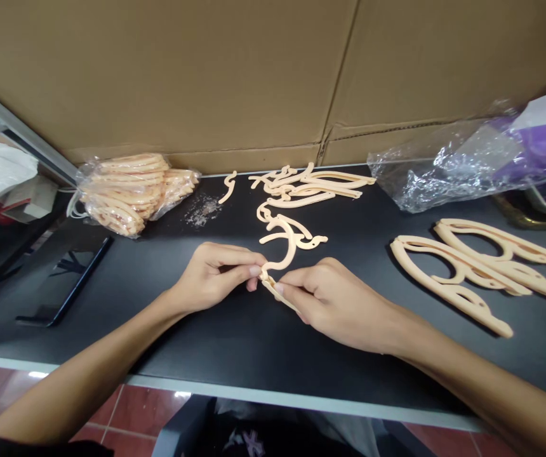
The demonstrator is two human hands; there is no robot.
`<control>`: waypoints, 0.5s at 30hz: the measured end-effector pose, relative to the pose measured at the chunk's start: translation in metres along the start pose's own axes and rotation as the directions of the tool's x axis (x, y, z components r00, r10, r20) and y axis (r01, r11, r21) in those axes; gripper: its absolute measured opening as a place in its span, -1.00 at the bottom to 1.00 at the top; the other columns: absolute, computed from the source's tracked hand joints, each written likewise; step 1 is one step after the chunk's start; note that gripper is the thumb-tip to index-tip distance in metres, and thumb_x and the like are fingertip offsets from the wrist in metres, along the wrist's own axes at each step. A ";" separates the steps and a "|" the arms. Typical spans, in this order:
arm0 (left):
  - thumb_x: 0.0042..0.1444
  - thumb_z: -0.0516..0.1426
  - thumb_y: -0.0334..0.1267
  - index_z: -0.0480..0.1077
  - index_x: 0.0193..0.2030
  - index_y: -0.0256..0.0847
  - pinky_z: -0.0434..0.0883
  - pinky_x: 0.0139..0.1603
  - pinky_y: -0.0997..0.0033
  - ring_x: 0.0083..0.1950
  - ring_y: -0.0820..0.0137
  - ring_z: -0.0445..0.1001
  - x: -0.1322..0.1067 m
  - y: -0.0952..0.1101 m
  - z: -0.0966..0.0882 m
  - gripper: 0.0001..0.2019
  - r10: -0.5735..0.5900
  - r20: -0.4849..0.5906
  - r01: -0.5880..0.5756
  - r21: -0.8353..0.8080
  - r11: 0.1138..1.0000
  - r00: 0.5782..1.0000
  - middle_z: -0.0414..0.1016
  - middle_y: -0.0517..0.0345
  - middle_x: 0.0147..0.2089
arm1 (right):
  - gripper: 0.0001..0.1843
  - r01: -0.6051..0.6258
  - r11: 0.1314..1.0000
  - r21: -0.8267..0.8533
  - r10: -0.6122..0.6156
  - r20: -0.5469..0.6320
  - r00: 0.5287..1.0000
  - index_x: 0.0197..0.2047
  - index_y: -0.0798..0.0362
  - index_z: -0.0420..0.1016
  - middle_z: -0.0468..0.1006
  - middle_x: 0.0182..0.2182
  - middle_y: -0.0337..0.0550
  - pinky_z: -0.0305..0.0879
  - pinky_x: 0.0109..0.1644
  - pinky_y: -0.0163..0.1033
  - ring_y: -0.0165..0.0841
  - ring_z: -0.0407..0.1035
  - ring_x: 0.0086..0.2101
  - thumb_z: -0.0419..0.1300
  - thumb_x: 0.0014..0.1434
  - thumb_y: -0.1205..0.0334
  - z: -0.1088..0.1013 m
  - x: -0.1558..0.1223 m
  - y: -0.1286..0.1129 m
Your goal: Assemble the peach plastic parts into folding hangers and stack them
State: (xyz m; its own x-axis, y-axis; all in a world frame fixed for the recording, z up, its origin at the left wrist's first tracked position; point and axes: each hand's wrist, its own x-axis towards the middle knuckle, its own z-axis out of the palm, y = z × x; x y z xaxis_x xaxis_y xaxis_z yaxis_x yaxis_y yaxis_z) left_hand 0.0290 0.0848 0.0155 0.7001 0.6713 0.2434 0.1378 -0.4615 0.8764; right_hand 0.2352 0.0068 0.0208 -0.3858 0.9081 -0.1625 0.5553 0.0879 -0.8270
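One hanger (292, 244) over the black tabletop (197, 355) — left hand (218, 276) fingers pinching it below the hook, right hand (334, 301) fingers grasping its arm. Right: two folded hangers (473, 270). Behind: cardboard (206, 76); below: red-tiled floor (130, 409).

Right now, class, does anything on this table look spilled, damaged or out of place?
Yes: a patch of whitish bits lies scattered on the black tabletop, just right of the clear bag of peach-coloured pieces. It looks odd because it resembles loose debris, though the bits are too small to identify.
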 end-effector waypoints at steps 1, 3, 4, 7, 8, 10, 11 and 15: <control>0.21 0.24 -0.23 0.61 -0.28 -0.36 0.47 -0.43 0.50 -0.49 0.43 0.50 0.000 0.000 0.000 -0.79 -0.015 0.012 0.015 -0.009 1.000 1.000 0.56 0.06 -0.52 | -0.58 -0.002 1.000 -0.002 0.002 0.003 1.000 -0.56 0.02 0.20 0.23 -0.65 -0.36 0.00 -0.51 -0.29 -0.50 0.06 -0.60 -0.05 0.35 0.15 0.000 0.000 0.000; 0.22 0.23 -0.23 0.61 -0.29 -0.35 0.46 -0.43 0.51 -0.49 0.44 0.50 0.000 0.000 -0.001 -0.79 -0.026 0.027 0.026 -0.011 1.000 0.999 0.55 0.06 -0.52 | -0.58 -0.009 1.000 -0.019 0.009 0.004 1.000 -0.57 0.02 0.19 0.23 -0.66 -0.35 -0.01 -0.51 -0.29 -0.50 0.06 -0.61 -0.04 0.34 0.17 0.000 0.000 0.000; 0.22 0.22 -0.24 0.60 -0.29 -0.36 0.44 -0.43 0.52 -0.49 0.45 0.49 0.001 0.001 -0.002 -0.80 -0.022 0.037 0.022 -0.003 1.000 0.999 0.54 0.07 -0.51 | -0.58 -0.011 1.000 -0.030 0.011 0.004 1.000 -0.58 0.03 0.18 0.24 -0.66 -0.35 -0.01 -0.51 -0.28 -0.51 0.06 -0.60 -0.04 0.34 0.18 0.000 0.001 0.000; 0.23 0.21 -0.26 0.60 -0.29 -0.36 0.40 -0.44 0.53 -0.49 0.47 0.46 0.001 0.000 -0.004 -0.80 -0.016 0.080 0.014 0.027 1.000 0.997 0.52 0.08 -0.51 | -0.58 0.003 0.999 -0.047 -0.003 0.011 1.000 -0.59 0.04 0.15 0.24 -0.65 -0.35 -0.02 -0.50 -0.29 -0.52 0.06 -0.60 -0.04 0.33 0.20 0.000 0.001 0.000; 0.23 0.21 -0.26 0.60 -0.29 -0.36 0.40 -0.44 0.53 -0.49 0.47 0.46 0.001 0.000 -0.005 -0.80 -0.027 0.101 0.025 0.026 0.999 0.994 0.52 0.08 -0.51 | -0.59 0.012 0.999 -0.046 -0.011 0.015 1.000 -0.58 0.04 0.15 0.22 -0.66 -0.36 -0.03 -0.51 -0.29 -0.52 0.04 -0.60 -0.03 0.33 0.21 0.000 0.001 0.001; 0.23 0.22 -0.23 0.61 -0.26 -0.35 0.41 -0.43 0.52 -0.50 0.46 0.47 0.001 -0.002 -0.008 -0.79 -0.066 0.145 0.067 0.000 0.998 0.987 0.53 0.08 -0.51 | -0.59 0.030 0.999 -0.038 -0.029 0.023 0.999 -0.58 0.04 0.15 0.15 -0.67 -0.37 -0.06 -0.53 -0.29 -0.52 -0.02 -0.61 -0.03 0.32 0.21 0.000 0.001 0.002; 0.22 0.23 -0.22 0.62 -0.26 -0.35 0.41 -0.44 0.51 -0.50 0.46 0.47 0.000 -0.004 -0.008 -0.79 -0.087 0.166 0.091 -0.018 0.996 0.982 0.54 0.07 -0.51 | -0.59 0.037 0.999 -0.036 -0.036 0.028 0.999 -0.58 0.04 0.16 0.13 -0.68 -0.38 -0.08 -0.54 -0.29 -0.53 -0.04 -0.62 -0.02 0.32 0.21 0.000 0.000 0.002; 0.20 0.25 -0.20 0.63 -0.25 -0.33 0.43 -0.43 0.49 -0.51 0.45 0.48 0.000 -0.008 -0.010 -0.79 -0.126 0.212 0.143 -0.066 0.987 0.969 0.55 0.06 -0.51 | -0.55 0.036 0.998 -0.041 -0.034 0.054 0.998 -0.59 0.05 0.18 0.11 -0.68 -0.38 -0.12 -0.57 -0.29 -0.53 -0.08 -0.62 -0.01 0.34 0.15 0.000 0.000 0.003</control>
State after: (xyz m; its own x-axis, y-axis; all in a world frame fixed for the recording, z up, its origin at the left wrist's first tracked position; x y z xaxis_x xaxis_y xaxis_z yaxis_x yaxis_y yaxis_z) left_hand 0.0209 0.0939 0.0125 0.8098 0.5855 0.0372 0.1897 -0.3212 0.9278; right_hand 0.2369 0.0070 0.0187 -0.4433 0.8814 -0.1630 0.5709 0.1374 -0.8094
